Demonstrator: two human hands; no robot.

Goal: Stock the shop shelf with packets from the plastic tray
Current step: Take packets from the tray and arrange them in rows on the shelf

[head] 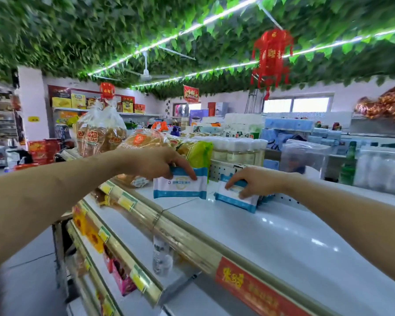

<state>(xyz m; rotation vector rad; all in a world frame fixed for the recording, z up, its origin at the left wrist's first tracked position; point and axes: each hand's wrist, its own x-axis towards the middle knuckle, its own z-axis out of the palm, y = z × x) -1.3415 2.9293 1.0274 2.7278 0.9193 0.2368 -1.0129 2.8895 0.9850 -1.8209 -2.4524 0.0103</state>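
The left packet [180, 187] is pinched in the left hand [154, 163], the right packet [234, 199] in the right hand [254, 181], side by side.

Green leaf garlands [100, 30] cover the ceiling, crossed by bright light strips [214, 18]. A white fan [146, 75] hangs from it, and a red lantern [270, 55] hangs at the right. The walls [32, 103] are white; a window [297, 104] in the back wall shows bright daylight. A wall rack [89, 109] at back left carries yellow and red boxes. The floor [32, 258] at lower left is pale grey. The white shelf [283, 236] in front has a gold front edge with yellow price tags [127, 201] and a red label [249, 286].
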